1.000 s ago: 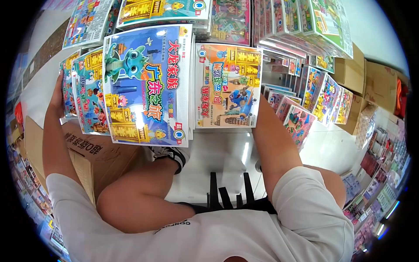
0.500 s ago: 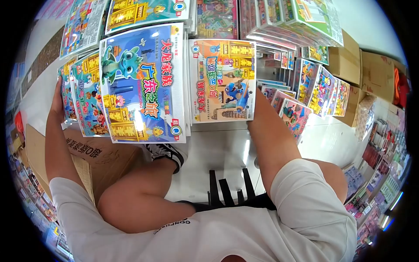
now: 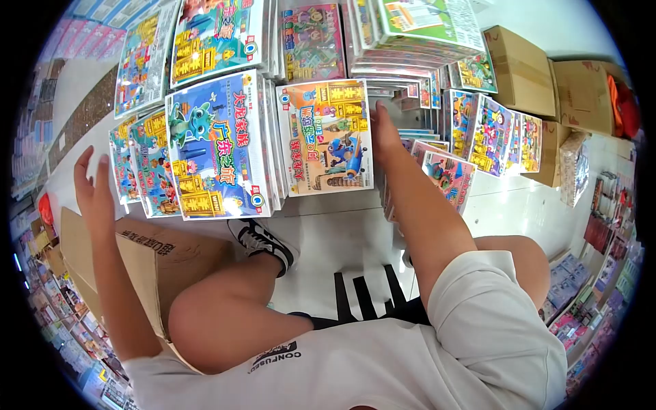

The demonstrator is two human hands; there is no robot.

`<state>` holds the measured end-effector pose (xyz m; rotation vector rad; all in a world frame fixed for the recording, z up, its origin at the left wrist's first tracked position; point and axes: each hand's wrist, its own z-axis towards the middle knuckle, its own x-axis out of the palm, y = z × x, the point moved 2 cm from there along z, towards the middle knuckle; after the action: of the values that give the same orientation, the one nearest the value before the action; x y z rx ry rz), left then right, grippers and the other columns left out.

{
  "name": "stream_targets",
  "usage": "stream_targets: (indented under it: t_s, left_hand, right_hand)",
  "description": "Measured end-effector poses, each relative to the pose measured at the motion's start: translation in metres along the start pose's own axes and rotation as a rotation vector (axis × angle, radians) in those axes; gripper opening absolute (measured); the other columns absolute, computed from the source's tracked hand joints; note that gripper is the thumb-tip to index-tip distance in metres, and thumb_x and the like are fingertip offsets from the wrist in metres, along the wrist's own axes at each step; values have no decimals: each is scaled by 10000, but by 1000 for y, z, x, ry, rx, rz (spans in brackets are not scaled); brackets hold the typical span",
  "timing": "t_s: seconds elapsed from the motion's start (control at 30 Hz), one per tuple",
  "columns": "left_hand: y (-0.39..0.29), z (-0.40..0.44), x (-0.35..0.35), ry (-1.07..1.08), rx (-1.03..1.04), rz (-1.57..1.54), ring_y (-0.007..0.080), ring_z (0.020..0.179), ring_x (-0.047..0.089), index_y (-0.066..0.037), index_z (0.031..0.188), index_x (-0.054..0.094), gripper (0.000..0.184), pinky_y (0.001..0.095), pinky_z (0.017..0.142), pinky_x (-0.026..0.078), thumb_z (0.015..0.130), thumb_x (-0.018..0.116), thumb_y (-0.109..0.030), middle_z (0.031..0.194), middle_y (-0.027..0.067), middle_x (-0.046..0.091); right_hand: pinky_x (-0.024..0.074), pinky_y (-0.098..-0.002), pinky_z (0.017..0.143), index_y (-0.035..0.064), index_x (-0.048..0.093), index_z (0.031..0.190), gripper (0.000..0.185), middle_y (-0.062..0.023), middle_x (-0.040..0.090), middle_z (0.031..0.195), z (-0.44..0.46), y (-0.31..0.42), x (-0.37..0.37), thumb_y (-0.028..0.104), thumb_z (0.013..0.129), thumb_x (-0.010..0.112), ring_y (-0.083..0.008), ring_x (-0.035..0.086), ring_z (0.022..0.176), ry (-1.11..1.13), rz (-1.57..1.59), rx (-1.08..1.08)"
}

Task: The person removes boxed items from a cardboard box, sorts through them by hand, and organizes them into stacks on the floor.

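My left hand [image 3: 96,188] is raised beside the left end of a row of packaged picture sets, fingers apart, with a gap between it and the teal packages [image 3: 156,160]. A blue package with a green dragon [image 3: 215,147] faces me in the middle of the row. Right of it stands an orange package [image 3: 326,139]. My right hand [image 3: 385,130] is at the orange package's right edge, seen from the side; whether its partly hidden fingers touch the package cannot be made out.
More packages [image 3: 219,34] are stacked behind the row, with a tall stack [image 3: 424,27] at right. An open carton [image 3: 157,263] stands by my leg. Brown cartons [image 3: 523,72] are at the far right. Black bars [image 3: 363,297] show between my legs.
My left hand has come off the left end of the row and opened. The row sits lower against the packages behind it. My right hand shows more at the right end.
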<state>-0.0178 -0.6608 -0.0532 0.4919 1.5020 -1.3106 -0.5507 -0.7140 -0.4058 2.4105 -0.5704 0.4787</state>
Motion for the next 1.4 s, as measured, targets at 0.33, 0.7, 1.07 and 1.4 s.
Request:
stream_targets:
  t_s: [0.33, 0.7, 1.07, 1.4]
  left_hand:
    - [-238, -152, 90, 686, 779, 277, 424, 1500, 349, -133, 1476, 535, 728, 631, 1211, 261, 832, 817, -320, 1615, 144, 404]
    - [-210, -170, 149, 473, 993, 805, 370, 1516, 337, -139, 1457, 546, 778, 766, 1172, 214, 778, 837, -383, 1589, 99, 438]
    - [-198, -207, 180, 455, 1117, 730, 449, 1290, 555, -6, 1284, 613, 410, 594, 1180, 322, 914, 613, -183, 1351, 271, 613]
    - [-224, -155, 146, 482, 881, 425, 385, 1417, 453, -48, 1342, 606, 573, 642, 1191, 279, 858, 751, -318, 1469, 175, 559]
  right_hand:
    - [387, -362, 1146, 126, 303, 1655, 752, -152, 519, 1544, -99, 37, 86, 372, 1033, 646, -224, 510, 1372, 68, -320, -353]
    - [390, -490, 1144, -23, 448, 1507, 638, -278, 483, 1492, -138, 39, 100, 287, 985, 644, -459, 506, 1342, -298, -1046, -1008]
    - [278, -470, 1212, 28, 444, 1559, 777, -203, 454, 1598, -69, 103, 245, 578, 1021, 554, -351, 411, 1469, 116, -314, -487]
    - [362, -445, 1168, -109, 297, 1570, 1124, -277, 463, 1538, -7, 91, 294, 728, 896, 626, -350, 489, 1397, 316, -380, -364]
